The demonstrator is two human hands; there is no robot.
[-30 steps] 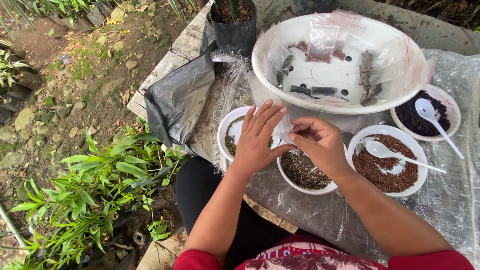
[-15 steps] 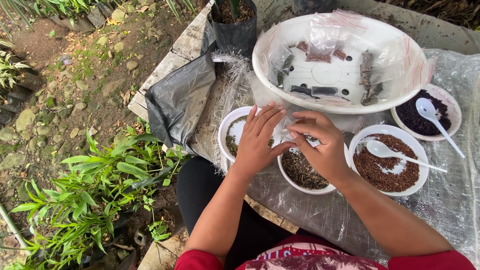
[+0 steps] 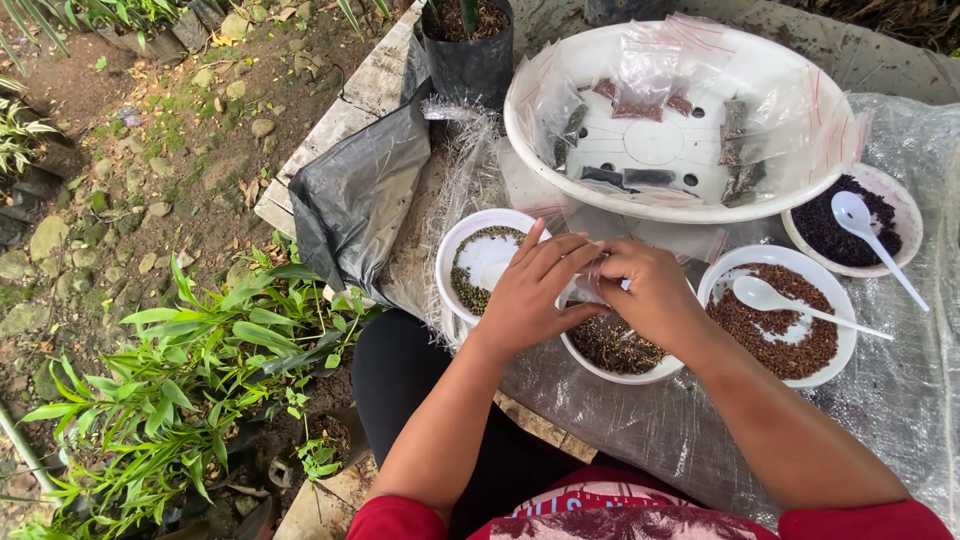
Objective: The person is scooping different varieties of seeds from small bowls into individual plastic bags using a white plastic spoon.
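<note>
My left hand and my right hand meet over a white bowl of dark brown seeds, and both pinch a small clear plastic bag between the fingertips. The bag is mostly hidden by my fingers. Just left of my left hand stands a white bowl of greenish seeds. At my right wrist is a white bowl of reddish-brown seeds with a white spoon lying in it.
A big white basin behind the bowls holds several small filled clear bags. A bowl of black seeds with a spoon stands at the right. Clear plastic sheet covers the table; black bags and leafy plants lie left.
My two hands have closed together on the small bag over the middle bowl; the left fingers have folded inward toward the right hand.
</note>
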